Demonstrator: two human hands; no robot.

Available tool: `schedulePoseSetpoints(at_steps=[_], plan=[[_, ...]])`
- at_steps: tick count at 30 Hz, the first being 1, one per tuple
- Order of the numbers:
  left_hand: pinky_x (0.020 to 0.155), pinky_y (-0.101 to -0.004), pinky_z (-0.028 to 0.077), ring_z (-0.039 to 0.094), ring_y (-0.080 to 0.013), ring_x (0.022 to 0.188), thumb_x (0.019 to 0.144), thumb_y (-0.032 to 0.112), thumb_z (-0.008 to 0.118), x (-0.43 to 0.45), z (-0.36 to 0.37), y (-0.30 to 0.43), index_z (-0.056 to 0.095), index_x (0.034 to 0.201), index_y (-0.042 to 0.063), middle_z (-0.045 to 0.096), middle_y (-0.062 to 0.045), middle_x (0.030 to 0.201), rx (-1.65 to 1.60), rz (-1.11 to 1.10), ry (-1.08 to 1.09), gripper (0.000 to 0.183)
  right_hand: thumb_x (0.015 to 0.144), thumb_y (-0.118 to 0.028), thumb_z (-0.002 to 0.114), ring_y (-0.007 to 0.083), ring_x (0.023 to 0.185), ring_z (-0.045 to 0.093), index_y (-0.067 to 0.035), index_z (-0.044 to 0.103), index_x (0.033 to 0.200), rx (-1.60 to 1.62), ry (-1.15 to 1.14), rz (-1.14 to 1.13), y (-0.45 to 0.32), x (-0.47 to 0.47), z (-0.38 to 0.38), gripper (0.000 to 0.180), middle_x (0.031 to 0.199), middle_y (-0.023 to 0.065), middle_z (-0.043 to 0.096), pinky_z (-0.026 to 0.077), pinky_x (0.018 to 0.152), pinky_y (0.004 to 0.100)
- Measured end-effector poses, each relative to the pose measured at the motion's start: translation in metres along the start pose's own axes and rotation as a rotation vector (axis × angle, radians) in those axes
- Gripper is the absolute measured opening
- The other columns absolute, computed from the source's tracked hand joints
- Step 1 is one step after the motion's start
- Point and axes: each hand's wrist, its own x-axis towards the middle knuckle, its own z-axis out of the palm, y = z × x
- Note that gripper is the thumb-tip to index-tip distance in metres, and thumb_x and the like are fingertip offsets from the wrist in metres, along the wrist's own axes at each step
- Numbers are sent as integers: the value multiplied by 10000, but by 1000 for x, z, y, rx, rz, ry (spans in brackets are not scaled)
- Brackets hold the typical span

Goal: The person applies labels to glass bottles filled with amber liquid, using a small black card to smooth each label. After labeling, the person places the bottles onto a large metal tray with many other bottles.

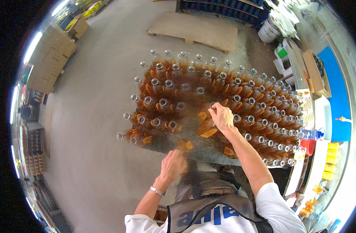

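Note:
Many clear glass bottles of amber-brown liquid (166,102) stand upright in rows on a dark tabletop (201,155). They have open round mouths and orange labels. At the table's near edge my left hand (173,165) is closed around the neck of one bottle (185,144), which is blurred. My right hand (222,116) pinches the mouth of another bottle (203,116) amid the rows. Just below that hand is a bottle with an orange label (207,129); its neck is partly hidden by the hand. A gap between the left and right groups shows the bare table surface.
Beyond the table a flat wooden pallet (192,30) lies on the concrete floor (87,116). On the right runs a side bench with a blue surface (339,116), a cardboard box (316,72), a red container (308,146) and yellow items (331,160). Stacked cartons (51,58) stand left.

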Motion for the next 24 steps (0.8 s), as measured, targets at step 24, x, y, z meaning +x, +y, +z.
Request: schedulePoseSetpoints(at_steps=[24], plan=[[762, -406, 563, 630, -261, 967, 846, 143, 712, 60, 26, -3, 628, 684, 8, 615, -74, 1113, -44, 60, -88, 227, 936, -296, 709, 401, 828, 720, -56, 723, 1045, -162, 2, 165, 47, 84, 40, 264, 906, 200, 744, 563, 707, 496]])
